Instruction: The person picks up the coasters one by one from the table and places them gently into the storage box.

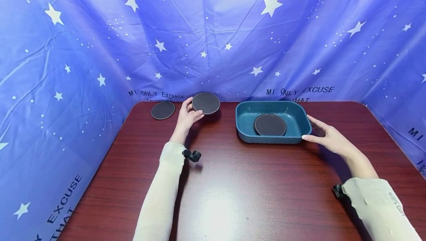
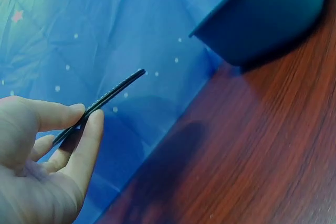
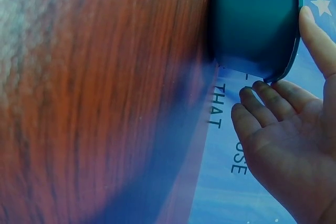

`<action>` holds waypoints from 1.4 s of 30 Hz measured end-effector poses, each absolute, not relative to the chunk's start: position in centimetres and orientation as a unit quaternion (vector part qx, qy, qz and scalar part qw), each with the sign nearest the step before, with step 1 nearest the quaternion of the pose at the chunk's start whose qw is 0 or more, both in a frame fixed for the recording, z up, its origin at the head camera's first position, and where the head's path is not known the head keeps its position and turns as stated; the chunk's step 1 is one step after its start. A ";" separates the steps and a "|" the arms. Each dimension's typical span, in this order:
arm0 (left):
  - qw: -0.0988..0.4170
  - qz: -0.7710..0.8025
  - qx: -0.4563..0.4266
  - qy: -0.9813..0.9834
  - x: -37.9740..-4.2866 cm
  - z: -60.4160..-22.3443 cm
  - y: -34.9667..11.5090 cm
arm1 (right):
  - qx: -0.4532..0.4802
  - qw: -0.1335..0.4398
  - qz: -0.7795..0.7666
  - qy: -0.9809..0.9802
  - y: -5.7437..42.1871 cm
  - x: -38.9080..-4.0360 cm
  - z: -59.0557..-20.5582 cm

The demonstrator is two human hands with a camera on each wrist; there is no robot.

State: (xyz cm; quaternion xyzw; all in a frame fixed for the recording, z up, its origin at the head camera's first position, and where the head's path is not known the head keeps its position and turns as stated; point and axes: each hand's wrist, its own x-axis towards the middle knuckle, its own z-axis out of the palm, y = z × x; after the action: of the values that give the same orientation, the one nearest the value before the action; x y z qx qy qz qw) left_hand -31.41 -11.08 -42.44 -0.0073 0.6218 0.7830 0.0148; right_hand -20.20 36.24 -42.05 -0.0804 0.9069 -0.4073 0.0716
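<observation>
My left hand (image 1: pixel 187 118) pinches a round black coaster (image 1: pixel 206 103) at its edge, thumb on one face and fingers on the other. The coaster is raised above the table, tilted; in the left wrist view it shows edge-on as a thin dark strip. My right hand (image 1: pixel 327 137) rests against the right end of a teal rectangular basin (image 1: pixel 244 136), thumb at the near corner of the rim and fingers extended along the end. Inside the basin lies another round black coaster (image 1: pixel 270 125). A further black coaster (image 1: pixel 163 110) lies flat on the table, left of my left hand.
The reddish-brown wooden table (image 1: pixel 246 181) reaches back to a blue curtain (image 1: pixel 206 30) with white stars, which also hangs along both sides. The basin stands near the table's back edge. A black strap mount (image 1: pixel 192 155) sits on the left wrist.
</observation>
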 end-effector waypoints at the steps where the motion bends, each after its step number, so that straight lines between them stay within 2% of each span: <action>1: 0.018 0.783 -0.004 0.622 -31.4 -42.3 -10.9 | -0.081 0.071 -0.408 0.906 36.2 -20.2 -42.1; 22: 0.099 0.780 0.070 0.613 -29.8 -40.5 -6.1 | -0.083 0.067 -0.411 0.905 36.3 -20.2 -42.2; 42: 0.138 0.765 0.114 0.619 -29.6 -40.8 -0.8 | -0.090 0.056 -0.414 0.904 36.3 -20.1 -42.2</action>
State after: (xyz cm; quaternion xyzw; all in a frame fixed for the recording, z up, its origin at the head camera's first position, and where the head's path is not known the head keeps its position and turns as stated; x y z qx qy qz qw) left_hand -29.57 -0.80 -40.83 0.1137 0.6193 0.7646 0.1379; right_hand -20.13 36.29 -42.22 -0.0904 0.9041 -0.4138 0.0562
